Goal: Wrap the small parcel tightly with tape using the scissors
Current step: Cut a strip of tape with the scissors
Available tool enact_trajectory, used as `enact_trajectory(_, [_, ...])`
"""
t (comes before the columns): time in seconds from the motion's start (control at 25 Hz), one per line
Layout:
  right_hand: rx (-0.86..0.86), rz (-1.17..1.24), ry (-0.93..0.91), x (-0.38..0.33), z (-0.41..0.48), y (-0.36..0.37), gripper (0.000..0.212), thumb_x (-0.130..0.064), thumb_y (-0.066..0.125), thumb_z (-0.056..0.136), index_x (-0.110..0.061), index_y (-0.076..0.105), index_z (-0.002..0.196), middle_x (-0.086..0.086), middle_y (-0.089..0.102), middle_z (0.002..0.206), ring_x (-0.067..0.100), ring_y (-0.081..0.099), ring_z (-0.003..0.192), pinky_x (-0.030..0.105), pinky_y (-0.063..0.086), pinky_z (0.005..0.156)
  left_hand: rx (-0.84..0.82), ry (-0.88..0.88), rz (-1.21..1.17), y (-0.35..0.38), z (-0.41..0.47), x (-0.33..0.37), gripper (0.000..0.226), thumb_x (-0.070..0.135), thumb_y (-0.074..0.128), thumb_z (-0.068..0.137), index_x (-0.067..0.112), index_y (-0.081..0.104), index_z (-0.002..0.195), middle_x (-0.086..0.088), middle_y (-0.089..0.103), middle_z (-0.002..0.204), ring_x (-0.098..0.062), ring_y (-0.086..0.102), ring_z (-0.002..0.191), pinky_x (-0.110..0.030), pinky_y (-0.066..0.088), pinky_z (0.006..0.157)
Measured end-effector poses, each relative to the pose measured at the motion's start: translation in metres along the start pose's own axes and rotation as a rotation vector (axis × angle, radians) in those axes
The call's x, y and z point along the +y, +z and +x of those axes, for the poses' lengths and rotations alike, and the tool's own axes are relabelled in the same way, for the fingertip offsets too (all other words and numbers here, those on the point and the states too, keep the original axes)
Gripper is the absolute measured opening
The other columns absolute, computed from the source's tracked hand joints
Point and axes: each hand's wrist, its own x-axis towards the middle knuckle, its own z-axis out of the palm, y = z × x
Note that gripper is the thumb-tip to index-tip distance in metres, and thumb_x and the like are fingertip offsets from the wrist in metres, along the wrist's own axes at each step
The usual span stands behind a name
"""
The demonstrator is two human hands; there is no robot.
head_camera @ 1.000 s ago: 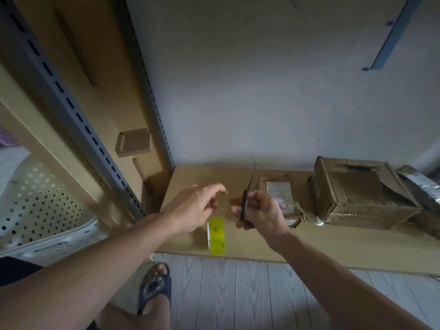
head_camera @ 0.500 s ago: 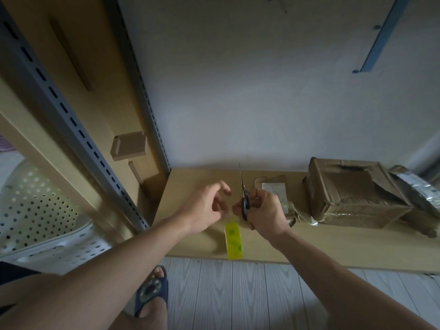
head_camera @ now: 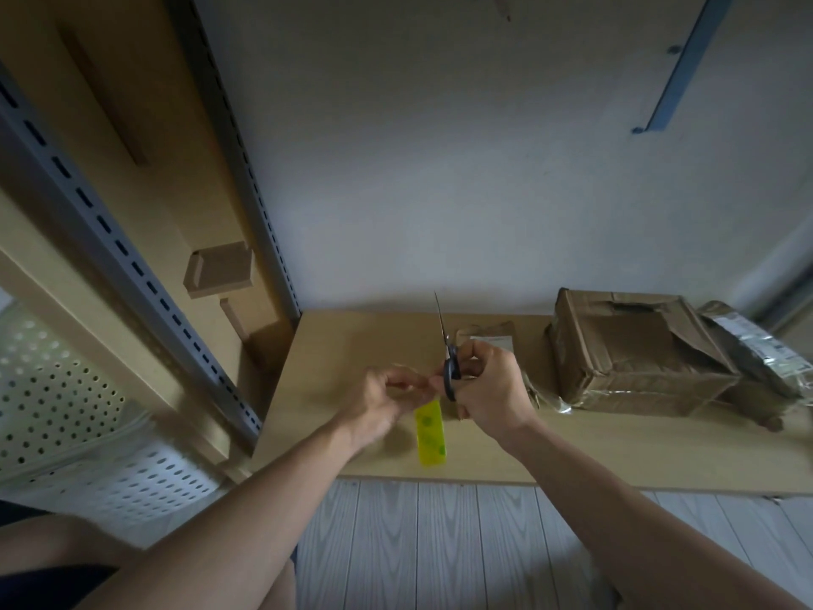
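Closer together now than 1 second ago, both hands meet above the desk (head_camera: 343, 345) near its front edge. Left hand (head_camera: 387, 400) pinches its fingertips just above the yellow tape roll (head_camera: 430, 435); blur hides whether they hold a strip. Right hand (head_camera: 490, 387) grips the black scissors (head_camera: 449, 367), blades together, pointing up. Behind it lies the small parcel (head_camera: 492, 331), beside 1 larger box (head_camera: 633, 350).

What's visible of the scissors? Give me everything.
The scissors have black handles and thin metal blades that look closed, one narrow line. The right hand grips the handles, holding them above the wooden shelf, tip pointing up and away toward the wall. Fingertips of the left hand sit beside the handles; contact unclear.
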Motion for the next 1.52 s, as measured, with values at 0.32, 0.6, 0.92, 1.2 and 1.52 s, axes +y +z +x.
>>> enact_trajectory(0.32, [0.011, 0.027, -0.092, -0.009, -0.003, -0.013, 0.033, -0.013, 0.090, 0.070, -0.002, 0.062, 0.085, 0.009, 0.067, 0.065, 0.018, 0.055, 0.040, 0.027, 0.044, 0.043, 0.022, 0.023, -0.048, 0.008, 0.003, 0.009, 0.009, 0.026, 0.075, 0.085, 0.031, 0.080, 0.088, 0.008, 0.078, 0.101, -0.008, 0.069, 0.102, -0.034, 0.049, 0.099])
enact_trajectory(0.6, [0.093, 0.011, -0.078, 0.001, -0.002, -0.043, 0.032, -0.021, 0.090, 0.071, -0.016, 0.065, 0.091, 0.008, 0.074, 0.092, 0.010, 0.069, 0.059, 0.024, 0.052, 0.049, -0.039, 0.145, 0.054, 0.001, 0.004, 0.023, 0.025, 0.018, 0.065, 0.093, 0.039, 0.077, 0.093, 0.019, 0.074, 0.108, 0.003, 0.062, 0.113, -0.029, 0.044, 0.106])
enact_trajectory(0.92, [0.113, -0.057, -0.027, 0.018, -0.007, -0.064, 0.029, -0.018, 0.084, 0.078, -0.006, 0.064, 0.094, 0.008, 0.075, 0.087, 0.019, 0.064, 0.053, 0.028, 0.049, 0.046, -0.088, 0.159, 0.275, -0.011, 0.009, 0.030, 0.031, 0.010, 0.049, 0.102, 0.035, 0.056, 0.085, -0.002, 0.070, 0.104, -0.015, 0.064, 0.108, -0.039, 0.050, 0.098])
enact_trajectory(1.2, [0.000, -0.297, -0.073, 0.030, -0.009, -0.058, 0.021, -0.014, 0.084, 0.077, -0.014, 0.064, 0.079, -0.008, 0.071, 0.066, 0.007, 0.063, 0.052, 0.021, 0.049, 0.049, -0.041, 0.257, 0.517, -0.007, 0.009, 0.040, 0.031, 0.011, 0.051, 0.100, 0.040, 0.045, 0.097, 0.021, 0.071, 0.092, -0.007, 0.068, 0.093, -0.041, 0.055, 0.084])
enact_trajectory(1.52, [-0.246, -0.668, -0.209, 0.030, 0.002, -0.077, 0.041, -0.045, 0.086, 0.068, -0.019, 0.062, 0.087, -0.011, 0.069, 0.084, -0.001, 0.064, 0.075, 0.014, 0.048, 0.062, 0.104, 0.323, 0.461, -0.012, 0.009, 0.061, 0.026, 0.004, 0.066, 0.091, 0.023, 0.054, 0.102, 0.015, 0.076, 0.085, 0.005, 0.068, 0.087, -0.016, 0.047, 0.080])
